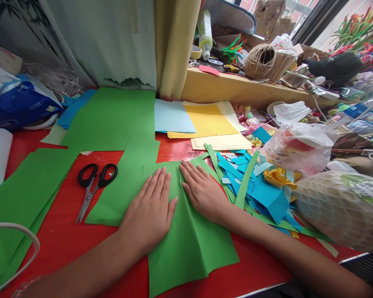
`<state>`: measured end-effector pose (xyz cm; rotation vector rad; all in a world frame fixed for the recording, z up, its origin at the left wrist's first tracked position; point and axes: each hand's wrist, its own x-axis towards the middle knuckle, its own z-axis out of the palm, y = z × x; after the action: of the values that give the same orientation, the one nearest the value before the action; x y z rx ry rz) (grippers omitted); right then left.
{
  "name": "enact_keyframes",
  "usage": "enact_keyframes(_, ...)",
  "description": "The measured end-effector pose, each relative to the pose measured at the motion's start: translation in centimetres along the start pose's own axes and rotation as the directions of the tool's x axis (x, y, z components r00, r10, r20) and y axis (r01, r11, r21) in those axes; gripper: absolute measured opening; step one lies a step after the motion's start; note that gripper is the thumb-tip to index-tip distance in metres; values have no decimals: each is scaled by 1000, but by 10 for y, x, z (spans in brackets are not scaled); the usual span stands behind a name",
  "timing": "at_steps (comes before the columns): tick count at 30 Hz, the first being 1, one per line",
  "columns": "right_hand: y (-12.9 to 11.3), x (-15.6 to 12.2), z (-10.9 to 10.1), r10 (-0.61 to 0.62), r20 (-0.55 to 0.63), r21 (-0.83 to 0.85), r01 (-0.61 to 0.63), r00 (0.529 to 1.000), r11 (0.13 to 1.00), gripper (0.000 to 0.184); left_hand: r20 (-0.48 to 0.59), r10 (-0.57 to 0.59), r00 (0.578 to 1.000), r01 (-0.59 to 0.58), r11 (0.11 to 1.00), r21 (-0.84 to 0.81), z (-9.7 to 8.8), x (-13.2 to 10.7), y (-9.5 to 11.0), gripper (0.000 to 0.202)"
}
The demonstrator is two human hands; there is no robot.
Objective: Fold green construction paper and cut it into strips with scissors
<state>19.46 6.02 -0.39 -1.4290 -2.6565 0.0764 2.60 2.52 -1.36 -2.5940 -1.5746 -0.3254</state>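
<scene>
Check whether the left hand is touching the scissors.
Apart: the head view plainly shows uncovered green paper between the left hand and the scissors.

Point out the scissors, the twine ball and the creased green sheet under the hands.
Scissors [88,195], head view: the blades, just below the pivot.
Twine ball [257,62], head view: its wound side, left of the hole.
Creased green sheet [177,252], head view: the panel left of the crease.

soft daylight comes from the window [321,20] at upper right; the table [64,211] shows faint sheen; edges look stretched, blurry.
</scene>
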Motion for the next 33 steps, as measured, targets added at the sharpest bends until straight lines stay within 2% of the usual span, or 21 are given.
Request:
enact_keyframes(5,7,2,-2,-4,-5,117,5,1000,993,53,-11,29,1000,-28,999,24,-5,1,-8,60)
enact_keyframes(8,9,2,-8,50,-80,173,-35,996,984,52,-42,82,996,-81,996,35,-12,4,-21,57)
enact_keyframes(10,6,1,-10,50,-117,143,-33,992,989,53,-39,108,993,-107,994,29,-14,7,-28,58)
enact_keyframes(13,0,-1,-7,6,-53,74,-2,999,997,57,32,135,990,-135,991,-1,-11,8,-33,61)
enact_keyframes(16,-3,-2,-1,9,2,26,-9,1000,1000,59,90,138,986,-138,990,-11,-6,7,-33,62)
enact_keyframes(22,-4,-3,-1,23,10,-9,-23,1000,1000,62,112,99,989,-101,995,4,-6,6,-28,62)
enact_keyframes(33,-6,-3,-4,44,47,23,-45,998,999,71,70,72,995,-72,997,-7,-5,2,-22,61)
